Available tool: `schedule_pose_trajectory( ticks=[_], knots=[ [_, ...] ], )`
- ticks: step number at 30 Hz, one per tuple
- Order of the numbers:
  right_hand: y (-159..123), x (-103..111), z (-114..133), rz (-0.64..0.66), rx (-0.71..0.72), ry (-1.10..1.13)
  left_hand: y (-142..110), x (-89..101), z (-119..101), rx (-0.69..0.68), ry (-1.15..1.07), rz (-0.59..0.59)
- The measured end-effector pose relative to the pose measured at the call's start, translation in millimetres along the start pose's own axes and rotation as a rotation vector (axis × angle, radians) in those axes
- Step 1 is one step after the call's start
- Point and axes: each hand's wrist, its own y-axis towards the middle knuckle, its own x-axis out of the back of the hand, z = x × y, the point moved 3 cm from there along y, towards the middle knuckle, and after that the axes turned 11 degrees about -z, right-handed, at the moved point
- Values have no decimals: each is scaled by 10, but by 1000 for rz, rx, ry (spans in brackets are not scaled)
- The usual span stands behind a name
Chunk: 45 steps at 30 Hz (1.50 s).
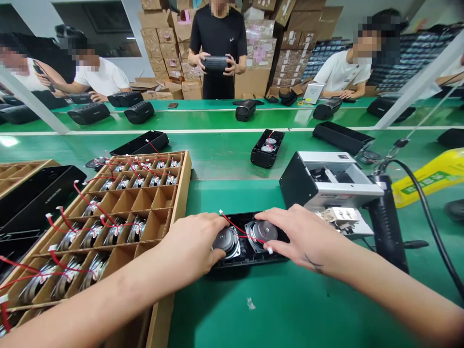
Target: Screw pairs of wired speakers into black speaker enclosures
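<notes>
On the bench in front of me lies a long black speaker housing [250,261] with its inside facing up. Two round speaker drivers sit in it, a left driver [225,240] and a right driver [266,231], with thin red wires [237,226] and white plugs running over them. My left hand [197,241] closes its thumb and fingers around the outer side of the left driver. Around the right driver, my right hand [295,234] does likewise, thumb low and fingers above. Both palms hide the housing's ends.
To the left stands a divided cardboard box [186,179] of drivers with red leads. A silver-and-black machine [326,179], an electric screwdriver [387,222] and a yellow bottle [427,179] are at right. Beyond lie another housing [263,157] and several speakers; co-workers are across the line.
</notes>
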Motion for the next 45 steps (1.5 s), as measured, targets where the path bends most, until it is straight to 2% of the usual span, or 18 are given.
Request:
schedule_pose_trajectory(
  ticks=[6, 12, 17, 23, 36, 45],
  knots=[
    [46, -86, -4, -1, 85, -27, 13, -148, 85, -36, 4, 8],
    [-20, -114, -51, -51, 106, -7, -47, -241, 133, -203, -83, -135],
    [-21, -107, -62, -32, 133, -28, -58, -304, 181, -250, -141, -238],
    [46, -40, -28, 18, 222, -110, -65, -339, 195, -308, -167, -308],
    [57, -15, -50, 1, 256, -67, -88, -330, 177, -296, -141, -314],
    [56, -40, -47, 67, 211, -81, -83, -320, 154, -285, -131, -304]
  ],
)
